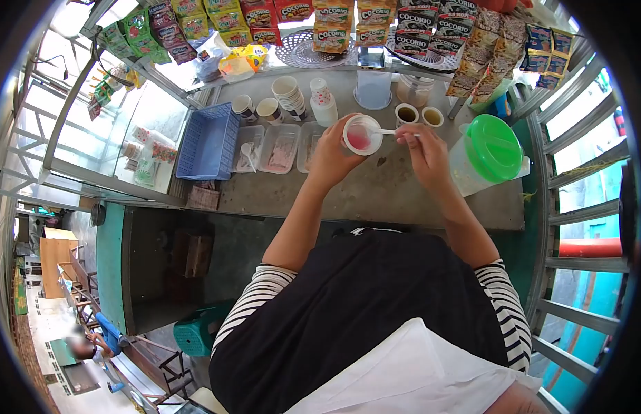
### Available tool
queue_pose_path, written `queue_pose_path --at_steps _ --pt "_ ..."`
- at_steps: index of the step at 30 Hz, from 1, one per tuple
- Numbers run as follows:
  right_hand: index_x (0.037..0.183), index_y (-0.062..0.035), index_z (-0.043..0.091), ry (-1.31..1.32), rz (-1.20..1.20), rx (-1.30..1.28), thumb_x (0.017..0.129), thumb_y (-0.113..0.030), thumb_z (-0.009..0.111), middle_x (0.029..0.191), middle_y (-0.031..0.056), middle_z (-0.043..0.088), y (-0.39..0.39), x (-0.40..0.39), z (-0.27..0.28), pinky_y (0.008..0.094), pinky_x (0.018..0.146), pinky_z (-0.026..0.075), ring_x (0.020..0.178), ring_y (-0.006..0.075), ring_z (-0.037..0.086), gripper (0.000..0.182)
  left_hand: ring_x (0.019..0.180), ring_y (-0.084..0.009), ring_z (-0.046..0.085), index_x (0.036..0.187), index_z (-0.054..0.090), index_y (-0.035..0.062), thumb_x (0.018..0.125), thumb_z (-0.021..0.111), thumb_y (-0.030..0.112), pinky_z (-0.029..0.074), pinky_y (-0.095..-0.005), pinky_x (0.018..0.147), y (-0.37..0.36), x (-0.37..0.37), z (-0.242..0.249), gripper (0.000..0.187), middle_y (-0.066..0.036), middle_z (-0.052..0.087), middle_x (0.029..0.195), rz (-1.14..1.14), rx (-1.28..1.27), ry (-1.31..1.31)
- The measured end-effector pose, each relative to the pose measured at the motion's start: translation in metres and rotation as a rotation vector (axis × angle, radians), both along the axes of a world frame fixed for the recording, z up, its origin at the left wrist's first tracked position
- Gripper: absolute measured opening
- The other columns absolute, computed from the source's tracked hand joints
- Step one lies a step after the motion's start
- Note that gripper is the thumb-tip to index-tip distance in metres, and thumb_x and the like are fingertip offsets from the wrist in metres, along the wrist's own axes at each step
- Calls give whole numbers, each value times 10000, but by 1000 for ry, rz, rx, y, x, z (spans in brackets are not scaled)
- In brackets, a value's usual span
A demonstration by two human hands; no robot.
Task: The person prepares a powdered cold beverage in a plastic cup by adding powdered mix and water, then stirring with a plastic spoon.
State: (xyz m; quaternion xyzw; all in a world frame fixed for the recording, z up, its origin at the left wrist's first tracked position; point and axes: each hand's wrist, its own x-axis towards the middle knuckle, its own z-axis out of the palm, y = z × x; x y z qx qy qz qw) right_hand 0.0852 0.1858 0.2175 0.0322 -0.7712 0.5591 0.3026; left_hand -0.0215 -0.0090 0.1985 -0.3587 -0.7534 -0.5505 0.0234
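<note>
My left hand (331,159) is wrapped around a white cup (362,119) with pink liquid inside, its open top tilted towards me. My right hand (427,155) pinches the handle of a white plastic spoon (387,132), whose other end reaches over the cup's rim. Just beyond my right hand, two cups stand side by side: a cup of dark drink (406,115) and a cup of brownish drink (432,117). To the right is a large clear container with a green lid (496,145).
On the counter (375,196) at left are a blue basket (206,141), clear plastic trays (277,152) and stacked paper cups (287,93). Drink sachets (334,24) hang overhead along the back. Metal bars (583,262) close off the right side. A person (92,341) sits at lower left.
</note>
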Motion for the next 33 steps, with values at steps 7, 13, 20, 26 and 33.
queue_pose_path --at_steps 7,13,20,26,33 --pt "1023 -73 665 36 -48 496 944 -46 560 919 99 701 -41 -10 9 396 820 483 869 309 647 134 1148 -374 617 1314 580 63 689 845 168 498 -450 966 -33 -10 13 688 -164 666 1223 -18 -81 55" --pt "1009 -53 662 -69 -105 207 1022 -134 532 910 93 716 -87 -4 -7 356 815 498 846 250 667 153 1146 -378 607 1312 585 73 705 833 177 491 -454 966 -62 -16 19 664 -168 666 1210 -14 -132 69" --pt "1059 -8 644 -59 -87 -264 1071 -186 500 898 77 698 -113 -6 -30 254 782 484 850 129 672 229 1128 -332 648 1304 589 40 696 854 192 512 -408 949 -78 -23 11 681 -160 668 1211 -63 -84 85" --pt "1109 -18 626 -48 -102 -299 1088 -204 462 995 77 700 -109 3 -21 259 829 479 872 122 655 249 1159 -210 644 1341 562 51 715 866 143 527 -375 957 -89 -28 -1 702 -108 670 1233 -152 21 -82" --pt "1129 -52 642 43 -185 110 1008 -87 555 1012 91 693 -120 15 -4 305 781 488 915 189 672 153 1168 -175 625 1393 513 51 729 871 142 518 -362 987 -97 -24 -8 760 -91 636 1280 -286 6 -237"
